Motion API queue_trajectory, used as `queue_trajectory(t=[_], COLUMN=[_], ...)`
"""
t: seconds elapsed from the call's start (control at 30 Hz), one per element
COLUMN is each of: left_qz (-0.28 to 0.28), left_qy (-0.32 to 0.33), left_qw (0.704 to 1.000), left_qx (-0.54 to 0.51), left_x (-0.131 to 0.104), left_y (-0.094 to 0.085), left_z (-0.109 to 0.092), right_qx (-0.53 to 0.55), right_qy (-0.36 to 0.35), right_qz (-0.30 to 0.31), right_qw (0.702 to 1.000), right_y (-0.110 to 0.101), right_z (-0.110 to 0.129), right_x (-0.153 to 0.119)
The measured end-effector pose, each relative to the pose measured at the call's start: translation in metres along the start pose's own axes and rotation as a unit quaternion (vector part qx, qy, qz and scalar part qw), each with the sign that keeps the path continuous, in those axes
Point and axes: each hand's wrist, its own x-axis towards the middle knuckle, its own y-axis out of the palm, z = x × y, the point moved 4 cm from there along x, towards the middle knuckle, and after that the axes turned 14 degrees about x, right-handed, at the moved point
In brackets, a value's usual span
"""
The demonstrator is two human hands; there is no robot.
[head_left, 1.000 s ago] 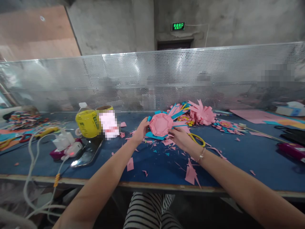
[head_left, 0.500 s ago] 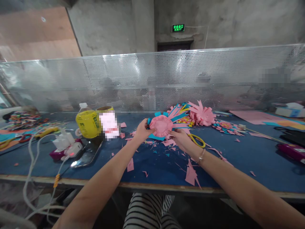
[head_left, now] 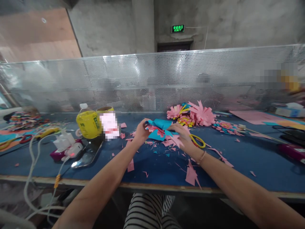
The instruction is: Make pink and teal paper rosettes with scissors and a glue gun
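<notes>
Between my two hands is a paper flower [head_left: 157, 129] of pink and blue paper, held just above the table. Its blue paper curls over the top and pink strips show in the middle. My left hand [head_left: 142, 130] grips its left edge with bent fingers. On the opposite side my right hand [head_left: 181, 135] pinches the paper, with pink strips hanging beneath the fingers. The thumbs are partly hidden. Yellow-handled scissors [head_left: 198, 141] lie right beside my right hand, their blades out of sight.
Finished-looking pink paper flowers [head_left: 201, 114] lie behind my right hand. Pink scraps [head_left: 192, 174] litter the blue table [head_left: 154, 171]. To the left are a yellow-labelled bottle [head_left: 88, 122], a phone [head_left: 88, 154] and a power strip with chargers [head_left: 68, 146]. A perforated metal screen [head_left: 143, 82] borders the back.
The flower has turned over in my hands: its flat round pink face pointed at me before, and now blue paper and pink strips show. Both hands stay on it.
</notes>
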Motion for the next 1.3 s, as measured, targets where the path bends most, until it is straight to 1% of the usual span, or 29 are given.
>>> queue_trajectory(t=[0.03, 0.1, 0.13, 0.2, 0.3, 0.37, 0.43, 0.5, 0.6, 0.77, 0.9, 0.97, 1.03, 1.1, 1.13, 1.23, 1.3], left_qz=[0.005, 0.016, 0.015, 0.000, -0.015, -0.013, -0.010, -0.007, 0.000, 0.042, 0.068, 0.079, 0.081, 0.075, 0.075, 0.071, 0.082], left_qy=[0.026, 0.060, 0.064, 0.049, -0.001, -0.034, -0.052, -0.054, -0.044, -0.008, -0.034, -0.050, -0.067, -0.092, -0.110, -0.151, -0.186], left_qw=[1.000, 0.998, 0.997, 0.997, 0.998, 0.998, 0.998, 0.997, 0.998, 0.999, 0.997, 0.995, 0.993, 0.989, 0.985, 0.977, 0.969], left_qx=[-0.010, -0.032, -0.042, -0.058, -0.059, -0.046, -0.042, -0.046, -0.038, 0.019, -0.008, -0.028, -0.049, -0.084, -0.106, -0.131, -0.138], left_x=[0.000, -0.001, -0.001, 0.000, 0.000, 0.000, -0.001, 0.000, 0.000, -0.003, -0.006, -0.007, -0.007, -0.007, -0.008, -0.008, -0.008], left_y=[-0.001, -0.002, -0.003, -0.004, -0.003, -0.002, -0.001, 0.000, -0.001, -0.003, -0.002, 0.001, 0.004, 0.007, 0.009, 0.012, 0.014], left_z=[-0.003, -0.009, -0.010, -0.011, -0.010, -0.009, -0.008, -0.008, -0.008, -0.017, -0.022, -0.022, -0.017, -0.009, -0.004, 0.009, 0.015], right_qx=[-0.016, -0.053, -0.072, -0.097, -0.108, -0.098, -0.076, -0.052, -0.037, -0.016, 0.032, 0.058, 0.088, 0.134, 0.166, 0.282, 0.344], right_qy=[-0.040, -0.093, -0.109, -0.119, -0.092, -0.071, -0.058, -0.050, -0.042, -0.025, -0.004, 0.022, 0.060, 0.115, 0.150, 0.245, 0.283], right_qz=[0.013, 0.027, 0.030, 0.041, 0.045, 0.049, 0.042, 0.035, 0.044, 0.021, 0.037, 0.017, -0.021, -0.067, -0.089, -0.146, -0.181], right_qw=[0.999, 0.994, 0.991, 0.987, 0.989, 0.991, 0.995, 0.997, 0.997, 0.999, 0.999, 0.998, 0.994, 0.982, 0.971, 0.916, 0.877], right_y=[-0.001, -0.001, -0.001, 0.000, 0.000, -0.001, -0.002, -0.003, -0.002, -0.003, 0.001, 0.001, 0.001, 0.002, 0.003, 0.008, 0.011], right_z=[0.003, 0.005, 0.005, 0.004, 0.002, 0.002, 0.004, 0.005, 0.008, 0.011, 0.006, 0.004, 0.001, -0.005, -0.009, -0.030, -0.044], right_x=[-0.001, -0.003, -0.004, -0.006, -0.006, -0.006, -0.005, -0.005, -0.004, -0.005, -0.007, -0.008, -0.008, -0.007, -0.006, -0.007, -0.008])
